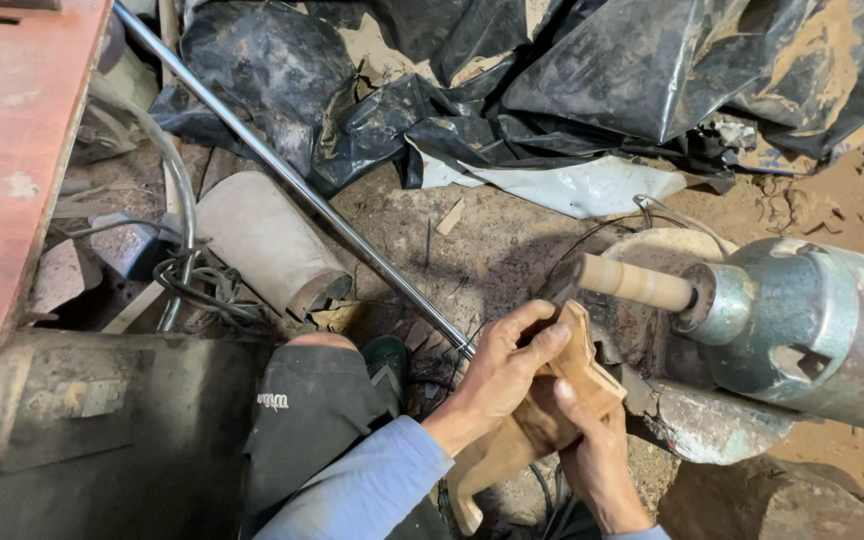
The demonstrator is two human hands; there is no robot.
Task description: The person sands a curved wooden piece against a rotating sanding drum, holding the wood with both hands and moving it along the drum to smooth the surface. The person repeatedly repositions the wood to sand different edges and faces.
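Both my hands grip a pale carved wooden piece (pixel 592 365) with a curved, flat shape. My left hand (pixel 497 375) wraps over its upper left side, fingers curled on top. My right hand (pixel 592 450) holds it from below, thumb pressed on its face. The upper end of the wood sits just under a tan cylindrical sanding drum (pixel 634 283) that sticks out leftward from a grey metal motor housing (pixel 812 325). Whether the wood touches the drum I cannot tell. My blue sleeve (pixel 362 490) shows at the bottom.
A long shiny metal rod (pixel 282 175) runs diagonally from top left towards my hands. Crumpled black plastic sheeting (pixel 552 80) covers the back. A red metal surface (pixel 12 150) stands at left, with a pale cylinder (pixel 267 245) and tangled wires (pixel 197 280) on the dusty floor.
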